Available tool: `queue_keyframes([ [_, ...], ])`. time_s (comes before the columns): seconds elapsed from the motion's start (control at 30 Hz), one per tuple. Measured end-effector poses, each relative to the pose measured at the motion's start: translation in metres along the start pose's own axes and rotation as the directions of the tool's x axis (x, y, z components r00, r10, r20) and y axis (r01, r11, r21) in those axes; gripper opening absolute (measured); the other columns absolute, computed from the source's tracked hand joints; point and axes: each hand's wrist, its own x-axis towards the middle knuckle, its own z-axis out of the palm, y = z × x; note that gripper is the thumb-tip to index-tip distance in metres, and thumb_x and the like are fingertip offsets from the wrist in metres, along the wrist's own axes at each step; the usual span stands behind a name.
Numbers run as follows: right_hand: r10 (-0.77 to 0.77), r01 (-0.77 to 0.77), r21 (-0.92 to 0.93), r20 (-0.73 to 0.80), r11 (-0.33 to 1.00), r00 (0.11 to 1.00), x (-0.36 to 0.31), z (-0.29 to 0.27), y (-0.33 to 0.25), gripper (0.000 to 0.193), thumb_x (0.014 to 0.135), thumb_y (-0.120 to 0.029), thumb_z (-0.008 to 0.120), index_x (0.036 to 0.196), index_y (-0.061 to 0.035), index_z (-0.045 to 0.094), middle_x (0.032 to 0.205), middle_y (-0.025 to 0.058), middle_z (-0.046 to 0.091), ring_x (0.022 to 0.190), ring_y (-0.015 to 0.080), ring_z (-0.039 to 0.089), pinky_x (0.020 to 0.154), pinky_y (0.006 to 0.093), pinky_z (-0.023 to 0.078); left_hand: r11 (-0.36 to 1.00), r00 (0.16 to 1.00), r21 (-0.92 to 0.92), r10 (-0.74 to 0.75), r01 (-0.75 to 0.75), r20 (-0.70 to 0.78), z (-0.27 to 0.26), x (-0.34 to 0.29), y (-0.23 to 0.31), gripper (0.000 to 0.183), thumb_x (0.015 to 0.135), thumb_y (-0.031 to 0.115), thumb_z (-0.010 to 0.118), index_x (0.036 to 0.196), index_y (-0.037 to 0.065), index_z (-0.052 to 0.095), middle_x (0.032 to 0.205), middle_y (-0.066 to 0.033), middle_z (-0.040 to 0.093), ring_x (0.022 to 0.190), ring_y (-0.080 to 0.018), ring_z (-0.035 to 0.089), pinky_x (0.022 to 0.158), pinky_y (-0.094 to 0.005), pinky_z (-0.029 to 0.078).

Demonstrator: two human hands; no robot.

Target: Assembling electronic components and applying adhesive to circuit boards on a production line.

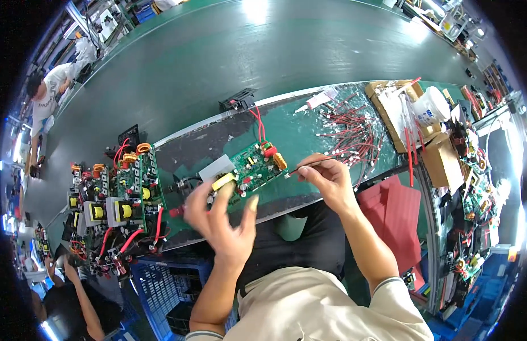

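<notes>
A green circuit board [253, 165] lies on the bench before me, carrying a grey heat sink [216, 168], a yellow transformer and copper coils. Two red wires run from its far edge to a black panel part [238, 101]. Over the board's left end, my left hand [222, 219] is spread, somewhat blurred, with nothing seen between its fingers. Just right of the board, my right hand [327, 181] pinches a thin dark cable [309, 165] with a small white connector [288, 175] at its tip, apart from the board's right end.
A heap of red and black connector cables [357, 133] lies at right, near a white glue tube [317, 100]. Beyond stand a cardboard box [386, 116] and a white tub [431, 107]. Assembled boards [118, 199] crowd the left. Co-workers are at the far left and lower left.
</notes>
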Motion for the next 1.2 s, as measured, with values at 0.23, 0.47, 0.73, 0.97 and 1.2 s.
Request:
queue_keyframes([
  [0.23, -0.155, 0.153, -0.092, -0.022, 0.984, 0.988, 0.019, 0.009, 0.026, 0.013, 0.095, -0.004, 0.065, 0.102, 0.0065, 0.067, 0.123, 0.0127, 0.063, 0.111, 0.0180, 0.061, 0.097, 0.0315, 0.048, 0.916, 0.955, 0.368, -0.235, 0.156, 0.180, -0.017, -0.027, -0.025, 0.100, 0.060, 0.018, 0.093, 0.147, 0.011, 0.045, 0.156, -0.0258, 0.019, 0.140, -0.0480, 0.022, 0.114, -0.0587, 0.027],
  [0.47, -0.064, 0.063, 0.026, 0.031, 0.998, 0.997, 0.009, 0.023, 0.045, 0.012, 0.094, 0.000, 0.063, 0.105, 0.0055, 0.067, 0.139, 0.0178, 0.054, 0.124, 0.0224, 0.055, 0.107, 0.0372, 0.042, 0.948, 0.954, 0.308, -0.167, 0.085, 0.251, -0.022, -0.002, -0.066, 0.094, 0.059, 0.021, 0.093, 0.143, 0.016, 0.052, 0.156, -0.0204, 0.023, 0.140, -0.0459, 0.024, 0.112, -0.0589, 0.028],
  [0.73, -0.383, 0.428, -0.601, 0.211, 0.674, 0.899, 0.056, 0.060, 0.021, 0.011, 0.085, -0.001, 0.071, 0.096, -0.0020, 0.072, 0.106, 0.0140, 0.066, 0.096, 0.0286, 0.066, 0.082, 0.0368, 0.053, 0.942, 0.903, 0.323, -0.058, -0.091, 0.425, -0.025, 0.025, -0.039, 0.066, 0.064, 0.041, 0.087, 0.125, 0.027, 0.066, 0.157, -0.0178, 0.028, 0.143, -0.0516, 0.021, 0.105, -0.0750, 0.022],
  [0.97, -0.339, 0.492, -0.676, 0.358, 0.549, 0.870, 0.079, 0.079, 0.034, 0.012, 0.080, -0.004, 0.076, 0.092, -0.0039, 0.074, 0.095, 0.0089, 0.068, 0.089, 0.0295, 0.065, 0.078, 0.0377, 0.053, 0.930, 0.709, 0.356, -0.192, -0.089, 0.678, -0.013, 0.038, -0.027, 0.068, 0.065, 0.039, 0.087, 0.129, 0.029, 0.064, 0.162, -0.0154, 0.021, 0.148, -0.0493, 0.014, 0.108, -0.0748, 0.019],
  [1.2, -0.324, 0.455, -0.695, 0.323, 0.556, 0.889, 0.080, 0.080, 0.036, 0.011, 0.078, -0.007, 0.078, 0.088, -0.0061, 0.075, 0.092, 0.0062, 0.070, 0.086, 0.0286, 0.065, 0.076, 0.0377, 0.053, 0.937, 0.671, 0.338, -0.195, -0.088, 0.715, -0.002, 0.044, -0.031, 0.069, 0.064, 0.037, 0.088, 0.123, 0.010, 0.065, 0.163, -0.0154, 0.019, 0.148, -0.0491, 0.013, 0.109, -0.0725, 0.019],
])
